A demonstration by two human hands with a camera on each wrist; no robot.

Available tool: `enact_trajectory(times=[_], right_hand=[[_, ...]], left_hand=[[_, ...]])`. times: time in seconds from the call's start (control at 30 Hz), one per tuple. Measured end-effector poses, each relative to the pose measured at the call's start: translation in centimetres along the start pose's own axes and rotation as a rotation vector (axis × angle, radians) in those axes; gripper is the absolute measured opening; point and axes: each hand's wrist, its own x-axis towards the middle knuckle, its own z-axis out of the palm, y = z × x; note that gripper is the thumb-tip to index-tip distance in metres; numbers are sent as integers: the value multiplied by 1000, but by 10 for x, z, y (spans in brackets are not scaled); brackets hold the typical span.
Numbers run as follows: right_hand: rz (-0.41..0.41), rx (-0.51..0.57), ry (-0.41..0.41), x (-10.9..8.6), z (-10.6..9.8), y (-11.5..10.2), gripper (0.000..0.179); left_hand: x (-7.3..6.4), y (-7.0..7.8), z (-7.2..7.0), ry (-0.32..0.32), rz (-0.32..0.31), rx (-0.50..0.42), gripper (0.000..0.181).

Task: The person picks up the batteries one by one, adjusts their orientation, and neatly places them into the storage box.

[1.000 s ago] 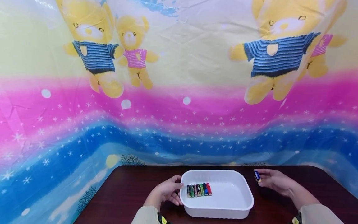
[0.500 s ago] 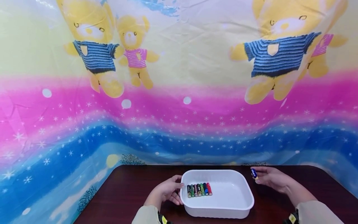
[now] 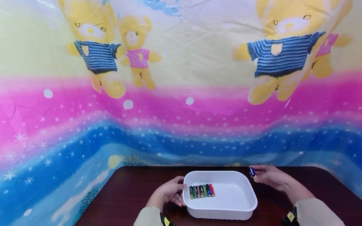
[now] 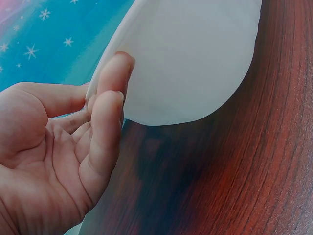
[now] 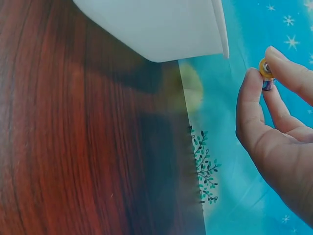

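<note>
A white plastic tub (image 3: 232,199) stands on the table in the head view. Several batteries (image 3: 202,191) lie side by side in a row in its left half. My left hand (image 3: 170,191) grips the tub's left rim, thumb over the edge and fingers against the outer wall; the left wrist view shows the fingers (image 4: 108,122) on that wall (image 4: 195,63). Off the tub's far right corner, my right hand (image 3: 270,177) pinches a blue battery (image 3: 252,172) between thumb and fingertips, above the table. In the right wrist view, the battery (image 5: 267,73) has its yellowish end towards the camera.
The dark brown wooden table (image 3: 135,188) extends on both sides of the tub. Behind its far edge hangs a printed cloth (image 3: 181,131) with bears and snowflakes. The cloth also runs along the left and right sides.
My right hand has moved left and slightly up with the blue battery, closer to the tub's far right corner. My left hand, the tub and the row of batteries stay where they were.
</note>
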Motion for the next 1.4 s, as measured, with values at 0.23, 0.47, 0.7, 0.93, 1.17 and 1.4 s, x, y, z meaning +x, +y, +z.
enact_trajectory(times=[0.23,0.47,0.7,0.93,1.17,1.4], right_hand=[[-7,2,2,5,8,-2,70],[2,-4,6,11,14,-6,71],[3,-9,11,18,22,-12,70],[15,-47,19,27,34,-21,72],[43,-64,63,40,44,-28,70],[63,-22,68,55,49,-30,71]], left_hand=[[0,0,0,-1,-8,-3,49],[0,0,0,3,-5,-1,49],[0,0,-1,-2,-10,-5,49],[1,-1,-2,-2,-6,-8,48],[1,-1,-2,0,-9,-9,48],[1,1,-1,8,-12,-11,48]])
